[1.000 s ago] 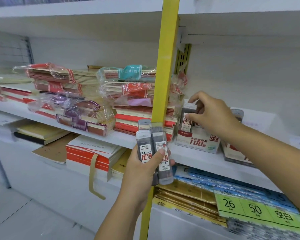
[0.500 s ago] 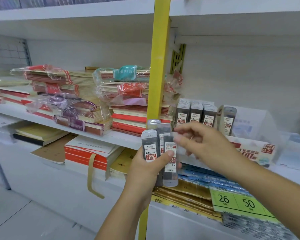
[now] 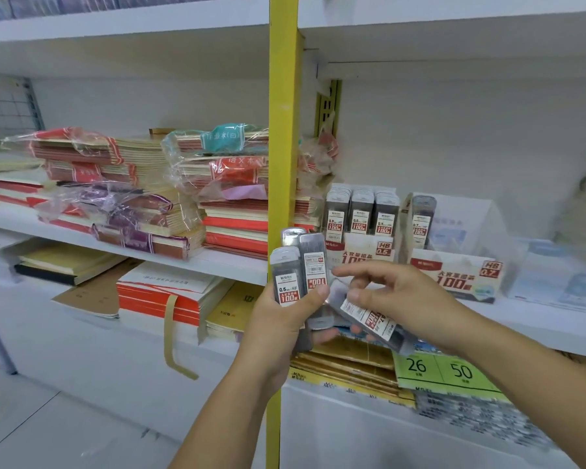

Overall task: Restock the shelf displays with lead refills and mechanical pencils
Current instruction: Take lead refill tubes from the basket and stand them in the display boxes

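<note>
Head view. Step in hand, as judged: sorting lead refills by size before shelving. The left hand [image 3: 285, 319] grips an upright bundle of lead refill cases [image 3: 298, 265] with the thumb across their labels, in front of the yellow post [image 3: 282, 130]. The right hand [image 3: 396, 299] pinches a loose refill case [image 3: 369, 318] between thumb and fingers. This case is tilted, its label reads 0.7, and its upper end lies close against the bundle. Destination: the 0.7 display box [image 3: 454, 275] on the shelf [image 3: 224, 262], above and to the right of the hands; it holds only one standing case [image 3: 422, 218], at its left end. Just beside it on the left, the 0.5 display box [image 3: 369, 247] carries three full rows. The next move calls for drawing the loose case clear of the bundle, turning it upright with the label forward, lifting it over the box's front lip and setting it beside the standing case. Hazards: the lone standing case may topple if knocked, and the bundle may slip in the one-handed grip. The post stands left of the route and does not block it. Other stock: notebook stacks [image 3: 132, 198] in plastic wrap on the shelf left of the post; gold packets [image 3: 345, 363] and green price tags [image 3: 447, 370] on the level beneath the hands. No mechanical pencils can be made out.
</note>
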A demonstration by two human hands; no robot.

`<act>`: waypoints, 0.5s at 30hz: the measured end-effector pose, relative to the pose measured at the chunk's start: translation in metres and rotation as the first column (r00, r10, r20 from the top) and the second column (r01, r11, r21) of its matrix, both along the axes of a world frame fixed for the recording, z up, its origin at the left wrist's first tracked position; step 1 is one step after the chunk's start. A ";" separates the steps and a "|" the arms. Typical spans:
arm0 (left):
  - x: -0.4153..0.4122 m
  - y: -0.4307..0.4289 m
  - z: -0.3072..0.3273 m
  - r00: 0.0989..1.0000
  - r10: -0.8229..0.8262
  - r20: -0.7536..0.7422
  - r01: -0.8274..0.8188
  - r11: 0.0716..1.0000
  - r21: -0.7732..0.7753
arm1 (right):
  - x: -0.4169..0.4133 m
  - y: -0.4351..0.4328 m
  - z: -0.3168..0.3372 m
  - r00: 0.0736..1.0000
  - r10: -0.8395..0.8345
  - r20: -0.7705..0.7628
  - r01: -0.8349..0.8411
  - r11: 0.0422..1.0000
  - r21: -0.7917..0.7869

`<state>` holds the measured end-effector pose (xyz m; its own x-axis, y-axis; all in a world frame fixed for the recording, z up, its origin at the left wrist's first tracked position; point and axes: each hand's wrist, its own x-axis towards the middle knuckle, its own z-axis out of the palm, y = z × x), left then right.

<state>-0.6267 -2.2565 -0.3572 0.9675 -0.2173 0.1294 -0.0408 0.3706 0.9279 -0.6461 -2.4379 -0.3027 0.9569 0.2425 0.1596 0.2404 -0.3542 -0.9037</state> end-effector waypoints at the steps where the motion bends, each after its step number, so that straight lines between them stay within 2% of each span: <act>1: 0.001 0.000 0.001 1.000 0.008 0.006 -0.008 1.000 0.013 | 0.001 0.003 -0.001 1.000 -0.005 0.028 0.005 1.000 -0.004; 4: 0.005 0.000 0.000 0.998 0.068 0.005 -0.068 0.997 0.035 | 0.005 0.001 0.001 0.999 -0.027 0.028 0.027 1.000 -0.011; 6: 0.007 0.000 -0.002 0.992 0.130 -0.009 -0.130 0.992 0.005 | 0.004 -0.009 0.001 0.993 0.021 -0.115 -0.016 0.999 0.046; 8: 0.010 0.003 -0.001 0.983 0.182 -0.022 -0.183 0.982 -0.045 | 0.002 -0.022 0.002 0.964 0.106 -0.243 -0.065 0.984 0.168; 10: 0.010 0.006 0.000 0.979 0.202 -0.023 -0.203 0.976 -0.077 | 0.001 -0.031 0.000 0.973 0.075 -0.218 -0.022 0.972 0.235; 15: 0.006 0.006 0.000 0.987 0.162 -0.014 -0.162 0.986 -0.032 | 0.008 -0.028 0.008 0.985 -0.173 0.007 0.156 0.904 0.398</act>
